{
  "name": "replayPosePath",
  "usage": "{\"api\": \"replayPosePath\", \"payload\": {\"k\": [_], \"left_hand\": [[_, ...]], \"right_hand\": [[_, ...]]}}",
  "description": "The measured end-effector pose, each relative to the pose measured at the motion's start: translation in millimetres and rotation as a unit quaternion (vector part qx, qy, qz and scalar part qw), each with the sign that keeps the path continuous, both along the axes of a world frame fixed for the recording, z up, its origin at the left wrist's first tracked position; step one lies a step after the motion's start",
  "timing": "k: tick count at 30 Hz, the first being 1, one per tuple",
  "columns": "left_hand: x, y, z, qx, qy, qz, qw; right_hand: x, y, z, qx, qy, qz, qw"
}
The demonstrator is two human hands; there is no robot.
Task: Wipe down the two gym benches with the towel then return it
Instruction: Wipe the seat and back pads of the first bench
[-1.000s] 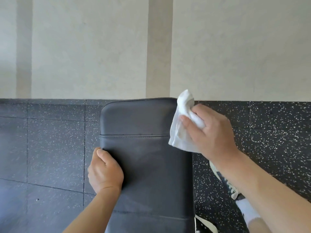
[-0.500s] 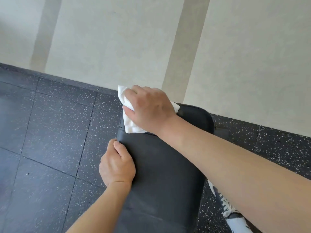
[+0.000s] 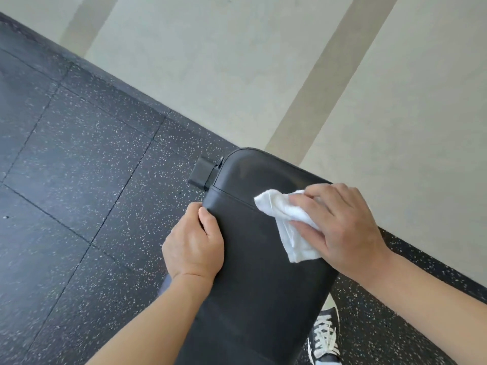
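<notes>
Bench padding (image 3: 263, 272) of dark grey vinyl filled the lower middle of the view, running from the bottom edge up and slightly right to a rounded end near the pale wall (image 3: 237, 61), with a stitched seam crossing it not far below that end. Under and around it lay the black rubber floor (image 3: 73, 180), speckled with white flecks and divided into large tiles by thin joints. The wall carried two broad, darker beige stripes that slanted across the picture. The right hand (image 3: 340, 225) lay on the upper right part of the pad, palm down, its fingers spread fairly flat and only slightly bent, pressing the towel (image 3: 287, 222) onto the vinyl. The left hand (image 3: 193, 246) gripped the pad's left edge just below the seam, thumb on the top surface and the other fingers curled round the side out of sight. The towel, a small white crumpled cloth, sat partly beneath the right fingers, one corner poking out toward the seam and another hanging toward the lower left of that hand. A black and white laced sneaker (image 3: 325, 338) stood on the floor just beside the pad's right edge near the bottom of the frame. A small black frame end cap (image 3: 201, 173) jutted out from under the pad's top left corner.
</notes>
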State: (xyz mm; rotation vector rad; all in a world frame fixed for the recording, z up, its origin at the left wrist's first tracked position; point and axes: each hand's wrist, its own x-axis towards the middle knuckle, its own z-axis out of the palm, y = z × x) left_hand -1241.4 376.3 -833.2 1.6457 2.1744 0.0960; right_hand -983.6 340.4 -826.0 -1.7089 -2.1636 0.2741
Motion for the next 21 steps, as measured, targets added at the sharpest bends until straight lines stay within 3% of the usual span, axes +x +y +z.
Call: {"api": "replayPosePath", "payload": {"k": [5, 9, 12, 17, 21], "left_hand": [[-0.5, 1.8, -0.4, -0.010, 0.001, -0.002, 1.000], [1.9, 2.4, 0.9, -0.008, 0.000, -0.002, 1.000], [-0.5, 1.9, 2.1, -0.013, -0.006, 0.002, 1.000], [0.4, 1.4, 3.3, -0.007, -0.023, 0.013, 1.000], [0.2, 1.6, 3.4, -0.012, -0.013, 0.013, 1.000]], "right_hand": [[-70.3, 93.6, -1.5, 0.027, 0.008, 0.009, 1.000], [-101.1, 141.9, 0.3, -0.029, -0.029, 0.047, 0.998], [-76.8, 115.2, 6.9, -0.023, -0.010, 0.082, 0.996], [0.2, 21.2, 7.5, -0.010, 0.001, 0.054, 0.998], [-12.1, 24.4, 3.1, 0.002, -0.018, 0.029, 0.999]]}}
